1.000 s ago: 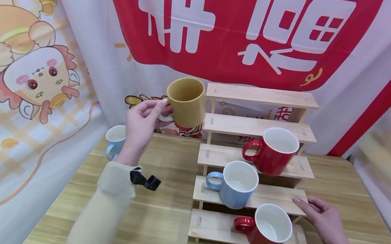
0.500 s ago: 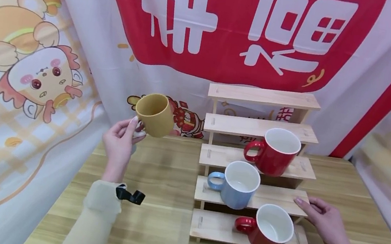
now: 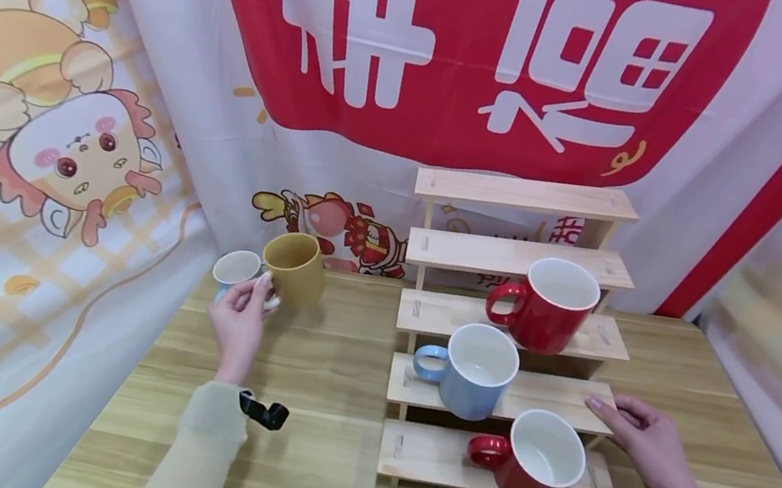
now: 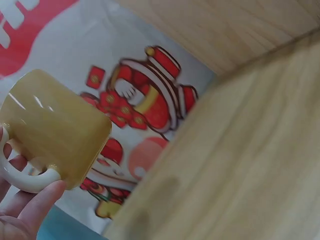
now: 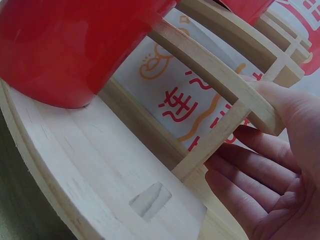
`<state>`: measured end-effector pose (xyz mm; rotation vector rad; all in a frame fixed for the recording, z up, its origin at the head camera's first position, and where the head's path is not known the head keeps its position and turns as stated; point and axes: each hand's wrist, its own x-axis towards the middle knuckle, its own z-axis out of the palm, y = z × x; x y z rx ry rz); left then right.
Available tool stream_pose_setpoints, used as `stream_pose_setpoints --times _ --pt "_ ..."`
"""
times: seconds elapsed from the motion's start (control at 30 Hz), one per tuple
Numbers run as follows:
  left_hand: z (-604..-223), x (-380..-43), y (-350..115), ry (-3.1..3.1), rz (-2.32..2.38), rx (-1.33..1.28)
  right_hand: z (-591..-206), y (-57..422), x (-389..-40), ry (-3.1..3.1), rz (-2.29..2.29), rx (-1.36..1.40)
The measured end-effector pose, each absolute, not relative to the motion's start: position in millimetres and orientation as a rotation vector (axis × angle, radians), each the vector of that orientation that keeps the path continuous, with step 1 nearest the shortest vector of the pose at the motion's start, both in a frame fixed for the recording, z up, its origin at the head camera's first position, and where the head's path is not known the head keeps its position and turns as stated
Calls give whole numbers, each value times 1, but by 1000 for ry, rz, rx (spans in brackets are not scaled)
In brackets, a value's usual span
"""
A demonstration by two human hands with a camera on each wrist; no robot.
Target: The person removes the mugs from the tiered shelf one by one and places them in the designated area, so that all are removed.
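Observation:
My left hand (image 3: 241,323) pinches the white handle (image 4: 30,177) of a yellow mug (image 3: 298,277), held toward the back left of the table. The left wrist view shows this mug (image 4: 57,125) in front of the printed cloth, with shadow on the wood below. Just left of it stands a light blue mug (image 3: 237,265), partly hidden by my hand. My right hand (image 3: 651,452) grips the right end of a stepped wooden rack (image 3: 557,400), thumb on top of a board and fingers below. The rack bears a red mug (image 3: 550,318), a blue mug (image 3: 472,387) and a lower red mug (image 3: 531,476).
The rack's two top boards (image 3: 520,192) carry no mugs. A wooden table (image 3: 319,419) lies underneath. Printed cloths (image 3: 343,161) hang behind and at both sides. Each wrist wears a black strap-on device (image 3: 263,410).
My left hand has carried the yellow mug left and down from beside the rack's upper boards to beside the left blue mug. The right hand stays on the rack.

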<state>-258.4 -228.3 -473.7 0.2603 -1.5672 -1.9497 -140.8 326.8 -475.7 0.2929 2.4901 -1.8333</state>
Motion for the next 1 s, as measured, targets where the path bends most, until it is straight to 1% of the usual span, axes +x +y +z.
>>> stream_pose_setpoints --times 0.17,0.43,1.0 --pt "-493 -259 -230 -1590 -1915 291 -477 327 -140 2483 -1839 298" --pt "-511 -262 -230 -1577 -1903 336 -477 325 -141 2472 -1849 302" --pt "-526 -270 -229 -1536 -1950 523 -477 327 -141 2469 -1831 315"
